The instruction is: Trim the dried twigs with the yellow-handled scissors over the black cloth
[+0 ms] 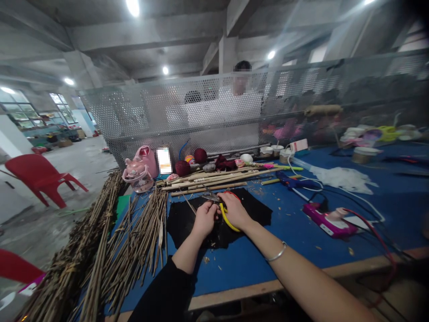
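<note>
Head view: scissors point(225, 218) sit inside right grip point(237, 212).

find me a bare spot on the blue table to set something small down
Probably best: the blue table between the right forearm and the purple power strip, with a few scraps about. A narrower band shows between the black cloth and the front edge. Crowded: left, under the twigs, and beyond the cloth, with sticks and yarn balls.

The blue tabletop point(288, 241), edged in pale wood, carries a black cloth point(258, 210) near its middle, a spread of thin brown sticks point(134, 248) to the left, long pale rods point(214, 180) behind, and a magenta power strip point(321, 219) at right.
</note>
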Demonstrator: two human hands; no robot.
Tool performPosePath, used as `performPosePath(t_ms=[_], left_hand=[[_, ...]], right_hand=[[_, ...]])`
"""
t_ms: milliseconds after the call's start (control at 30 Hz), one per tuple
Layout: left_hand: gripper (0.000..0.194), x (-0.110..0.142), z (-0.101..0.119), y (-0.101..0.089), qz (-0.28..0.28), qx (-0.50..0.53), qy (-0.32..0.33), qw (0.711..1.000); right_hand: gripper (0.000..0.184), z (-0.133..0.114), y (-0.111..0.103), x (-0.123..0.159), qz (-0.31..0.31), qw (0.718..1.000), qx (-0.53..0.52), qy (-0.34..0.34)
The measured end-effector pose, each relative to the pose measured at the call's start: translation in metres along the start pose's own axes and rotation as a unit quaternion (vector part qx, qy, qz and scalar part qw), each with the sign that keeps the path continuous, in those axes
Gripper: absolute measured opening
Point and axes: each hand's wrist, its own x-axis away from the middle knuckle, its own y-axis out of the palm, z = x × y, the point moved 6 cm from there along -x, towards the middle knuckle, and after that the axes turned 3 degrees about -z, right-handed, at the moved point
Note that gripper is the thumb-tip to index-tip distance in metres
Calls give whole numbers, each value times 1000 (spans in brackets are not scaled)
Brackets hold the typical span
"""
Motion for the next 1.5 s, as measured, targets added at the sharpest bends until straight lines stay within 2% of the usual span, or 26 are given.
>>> performPosePath(t_ms=[200,433,633,900,1000,1133,1333,1500], left_hand=[[19,1,1,2,-3,17,1,1000],[21,3,8,-1,28,11,17,999],[23,6,16,1,21,7,11,1000],[23,4,12,2,12,7,16,1000],[24,4,13,3,15,37,24,999],[28,2,8,-1,52,80,3,995],[24,-1,0,-4,66,127,-35,989],[23,0,5,0,59,188,-25,980]], right_hand=[[37,-1,-3,2,-10,1000,-6,20],[31,-6,-4,4,-15,999,-19,30],[27,-2,-1,3,-18,999,-22,33],[29,0,-2,3,-4,999,-37,34],[33,0,-2,2,5,999,-17,38],[37,2,-1,1,5,999,-7,39],[36,3,1,-1,-10,1000,7,16],[35,2,2,-1,-22,1000,16,13]])
